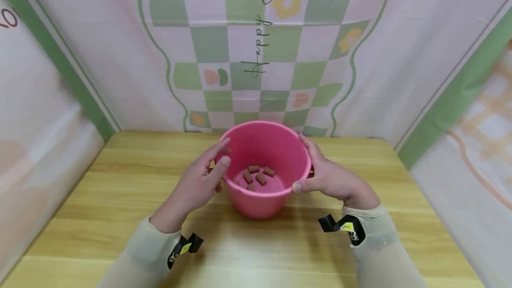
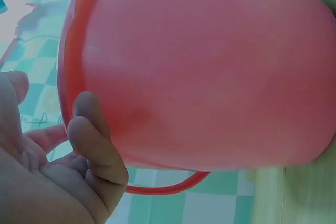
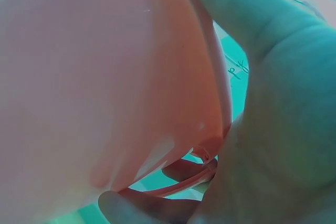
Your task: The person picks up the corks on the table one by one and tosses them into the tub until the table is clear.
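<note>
A pink bucket stands upright on the wooden table, several small brown pieces lying on its bottom. My right hand grips the bucket's right rim, thumb at the near edge and fingers reaching round the outside. In the right wrist view, those fingers are by the bucket's thin handle. On the other side, my left hand is at the left rim with its thumb lifted off and its fingers loosely bent. The left wrist view shows fingertips beside the outer wall; whether they touch it I cannot tell.
Wooden tabletop spreads around the bucket. A patterned cloth with green checks hangs behind the table's far edge, and more cloth hangs at both sides. Black straps circle the sleeves at the wrists.
</note>
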The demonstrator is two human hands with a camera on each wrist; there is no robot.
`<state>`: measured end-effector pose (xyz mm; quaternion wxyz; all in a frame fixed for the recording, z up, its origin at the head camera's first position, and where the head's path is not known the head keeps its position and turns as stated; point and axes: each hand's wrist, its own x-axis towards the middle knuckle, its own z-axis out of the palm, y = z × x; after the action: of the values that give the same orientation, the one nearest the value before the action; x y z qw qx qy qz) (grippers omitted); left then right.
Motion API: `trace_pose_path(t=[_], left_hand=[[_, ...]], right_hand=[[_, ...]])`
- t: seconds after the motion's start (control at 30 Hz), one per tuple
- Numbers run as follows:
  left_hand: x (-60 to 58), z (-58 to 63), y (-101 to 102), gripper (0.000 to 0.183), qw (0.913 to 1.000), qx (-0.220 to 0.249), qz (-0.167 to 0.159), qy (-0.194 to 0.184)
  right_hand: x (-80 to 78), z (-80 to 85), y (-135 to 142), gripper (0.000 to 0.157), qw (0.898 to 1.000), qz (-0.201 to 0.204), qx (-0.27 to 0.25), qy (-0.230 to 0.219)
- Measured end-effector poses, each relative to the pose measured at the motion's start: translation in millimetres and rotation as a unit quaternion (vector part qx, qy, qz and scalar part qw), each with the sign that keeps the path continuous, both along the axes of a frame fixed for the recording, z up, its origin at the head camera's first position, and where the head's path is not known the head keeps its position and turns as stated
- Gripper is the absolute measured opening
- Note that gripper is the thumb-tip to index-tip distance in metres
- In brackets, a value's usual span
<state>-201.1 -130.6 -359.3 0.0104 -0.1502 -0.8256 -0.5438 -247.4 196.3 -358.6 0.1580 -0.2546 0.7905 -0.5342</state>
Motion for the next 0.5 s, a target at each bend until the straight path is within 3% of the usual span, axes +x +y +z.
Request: trace_pose_path(t=[0.17,0.33,0.5], left_hand=[[0.0,0.0,-2,0.058,0.9995,-0.009,0.002,0.030],[2.7,-4.6,-9,0.055,0.9971,-0.029,0.031,0.064],[3.6,-3.8,-18,0.051,0.9921,-0.059,0.066,0.089]], right_hand=[[-1.7,2.0,2,0.125,1.000,-0.002,0.002,0.011],[1.8,4.3,6,0.126,0.999,0.013,0.018,0.024],[8.0,12.9,27,0.109,0.996,-0.015,0.081,0.042]])
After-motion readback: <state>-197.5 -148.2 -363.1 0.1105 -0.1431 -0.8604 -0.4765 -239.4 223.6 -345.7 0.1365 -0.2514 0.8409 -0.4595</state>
